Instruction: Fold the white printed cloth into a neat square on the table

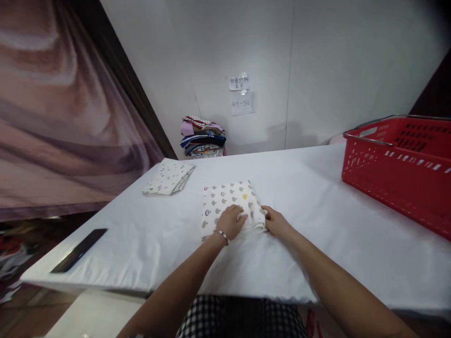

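Observation:
A folded white cloth [225, 195], printed with grey mushroom-like shapes and a few red and yellow ones, lies on the white-covered table [310, 202] in front of me. My left hand [231, 221], a bracelet at its wrist, rests on the cloth's near part. Its fingers are bent, closed on a small raised fold. At the right edge, my right hand [276, 221] pinches the cloth's layers between thumb and fingers; some fingertips are hidden. Farther left lies another folded white cloth [168, 176] with a small scattered print.
A red plastic basket [398, 164] with a metal handle stands on the right. Several folded fabrics form a stack [203, 137] by the wall. A dark flat object [79, 250] lies near the table's left edge. Pink curtain [63, 117] hangs at left; paper notes [242, 103] are on the wall.

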### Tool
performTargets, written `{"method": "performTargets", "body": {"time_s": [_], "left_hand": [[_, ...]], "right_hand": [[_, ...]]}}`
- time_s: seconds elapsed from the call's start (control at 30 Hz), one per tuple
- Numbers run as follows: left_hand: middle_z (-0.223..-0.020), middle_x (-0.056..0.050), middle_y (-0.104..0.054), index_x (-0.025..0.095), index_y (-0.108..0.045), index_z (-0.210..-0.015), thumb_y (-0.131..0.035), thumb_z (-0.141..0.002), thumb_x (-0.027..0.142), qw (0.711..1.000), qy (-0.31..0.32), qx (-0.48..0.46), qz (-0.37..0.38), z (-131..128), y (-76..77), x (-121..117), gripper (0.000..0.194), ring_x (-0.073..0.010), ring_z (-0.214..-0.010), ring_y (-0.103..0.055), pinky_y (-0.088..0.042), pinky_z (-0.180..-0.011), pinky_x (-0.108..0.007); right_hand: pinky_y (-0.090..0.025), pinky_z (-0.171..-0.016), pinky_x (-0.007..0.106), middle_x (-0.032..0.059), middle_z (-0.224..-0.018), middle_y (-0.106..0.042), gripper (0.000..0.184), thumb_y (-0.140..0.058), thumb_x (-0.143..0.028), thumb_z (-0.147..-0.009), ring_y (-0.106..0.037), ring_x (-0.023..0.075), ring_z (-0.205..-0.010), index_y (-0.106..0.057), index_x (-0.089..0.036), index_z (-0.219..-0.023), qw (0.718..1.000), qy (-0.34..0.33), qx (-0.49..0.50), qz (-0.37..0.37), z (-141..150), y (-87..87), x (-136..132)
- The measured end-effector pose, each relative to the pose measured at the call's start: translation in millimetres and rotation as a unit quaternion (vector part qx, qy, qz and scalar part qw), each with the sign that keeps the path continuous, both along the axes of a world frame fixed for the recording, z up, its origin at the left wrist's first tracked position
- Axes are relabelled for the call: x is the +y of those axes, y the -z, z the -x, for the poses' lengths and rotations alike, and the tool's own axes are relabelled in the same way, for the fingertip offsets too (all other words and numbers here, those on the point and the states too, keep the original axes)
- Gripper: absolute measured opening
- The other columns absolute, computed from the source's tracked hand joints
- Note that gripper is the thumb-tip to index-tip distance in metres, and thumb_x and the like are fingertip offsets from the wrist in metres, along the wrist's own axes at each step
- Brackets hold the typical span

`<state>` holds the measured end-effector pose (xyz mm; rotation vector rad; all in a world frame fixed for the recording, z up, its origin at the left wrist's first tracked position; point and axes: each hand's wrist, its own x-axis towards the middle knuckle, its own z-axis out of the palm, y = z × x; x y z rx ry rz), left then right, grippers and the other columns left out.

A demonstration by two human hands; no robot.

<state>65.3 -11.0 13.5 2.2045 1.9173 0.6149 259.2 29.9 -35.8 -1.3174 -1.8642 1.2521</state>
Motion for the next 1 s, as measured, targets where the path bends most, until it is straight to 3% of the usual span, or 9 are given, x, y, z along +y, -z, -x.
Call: {"method": "performTargets", "body": {"time_s": [0.1, 0.23, 0.3, 0.37, 0.5, 0.6, 0.83, 1.0], "left_hand": [[-0.105, -0.007, -0.062, 0.021, -0.064, -0.092, -0.051, -0.082, 0.031, 0.997, -0.057, 0.034, -0.050, 37, 6.4, -27, 0.020, -0.0199, -0.100, -0.054, -0.040, -0.092, -0.034], [-0.108, -0.007, -0.061, 0.022, -0.065, -0.095, -0.051, -0.082, 0.034, 0.983, -0.154, 0.032, -0.096, 77, 19.3, -65, 0.022, -0.0207, -0.105, -0.052, -0.039, -0.095, -0.035], [-0.111, -0.006, -0.060, 0.023, -0.064, -0.099, -0.051, -0.082, 0.035, 0.979, -0.164, 0.019, -0.120, 83, 23.8, -81, 0.024, -0.0205, -0.107, -0.051, -0.039, -0.097, -0.035], [-0.115, -0.006, -0.059, 0.024, -0.063, -0.103, -0.053, -0.082, 0.036, 0.980, -0.144, 0.016, -0.135, 82, 25.5, -90, 0.026, -0.0206, -0.111, -0.049, -0.037, -0.099, -0.035], [-0.126, -0.005, -0.053, 0.027, -0.061, -0.110, -0.059, -0.078, 0.032, 0.989, -0.104, 0.030, -0.100, 70, 25.3, -90, 0.032, -0.0227, -0.120, -0.043, -0.032, -0.103, -0.039], [-0.121, -0.005, -0.056, 0.027, -0.063, -0.107, -0.059, -0.078, 0.030, 0.993, -0.089, 0.026, -0.071, 70, 29.0, -83, 0.029, -0.0224, -0.116, -0.046, -0.034, -0.101, -0.040], [-0.112, -0.005, -0.061, 0.024, -0.067, -0.099, -0.056, -0.081, 0.035, 0.992, -0.075, -0.014, -0.105, 75, 39.3, -82, 0.023, -0.0196, -0.109, -0.052, -0.038, -0.097, -0.035], [-0.105, -0.005, -0.062, 0.024, -0.066, -0.100, -0.057, -0.082, 0.038, 0.988, -0.062, -0.004, -0.143, 67, 35.6, -79, 0.024, -0.0194, -0.102, -0.054, -0.038, -0.092, -0.037]], "right_hand": [[-0.045, -0.061, 0.024, -0.0002, -0.077, -0.065, 0.043, -0.048, -0.024, -0.075, -0.058, 0.0133, -0.063, -0.056, -0.022, -0.117, 0.998, 0.003, -0.033, -0.051, -5, -0.1, 2], [-0.047, -0.073, 0.028, 0.0050, -0.097, -0.065, 0.034, -0.041, -0.032, -0.083, -0.059, 0.0179, -0.085, -0.063, -0.020, -0.106, 0.983, 0.075, -0.001, -0.165, -9, -3.4, 4], [-0.047, -0.071, 0.028, 0.0068, -0.103, -0.063, 0.034, -0.042, -0.037, -0.084, -0.057, 0.0195, -0.091, -0.062, -0.020, -0.107, 0.972, 0.069, 0.037, -0.222, -10, -8.3, 0], [-0.047, -0.073, 0.030, 0.0077, -0.105, -0.062, 0.033, -0.048, -0.041, -0.083, -0.056, 0.0211, -0.096, -0.063, -0.021, -0.105, 0.960, 0.021, 0.057, -0.274, -10, -14.2, -6], [-0.040, -0.093, 0.040, 0.0068, -0.113, -0.060, 0.034, -0.059, -0.045, -0.078, -0.050, 0.0252, -0.109, -0.065, -0.026, -0.105, 0.942, -0.107, 0.006, -0.319, -9, -22.5, -15], [-0.036, -0.097, 0.041, 0.0048, -0.115, -0.060, 0.031, -0.061, -0.041, -0.078, -0.049, 0.0249, -0.111, -0.065, -0.028, -0.106, 0.931, -0.166, -0.043, -0.323, -10, -21.9, -14], [-0.039, -0.092, 0.036, 0.0046, -0.107, -0.065, 0.020, -0.053, -0.034, -0.083, -0.054, 0.0211, -0.103, -0.069, -0.025, -0.092, 0.923, -0.146, -0.059, -0.350, -12, -12.4, -9], [-0.039, -0.088, 0.038, 0.0055, -0.101, -0.066, 0.018, -0.056, -0.032, -0.080, -0.057, 0.0212, -0.096, -0.067, -0.023, -0.092, 0.891, -0.140, -0.059, -0.428, -10, -11.9, -14]]}}
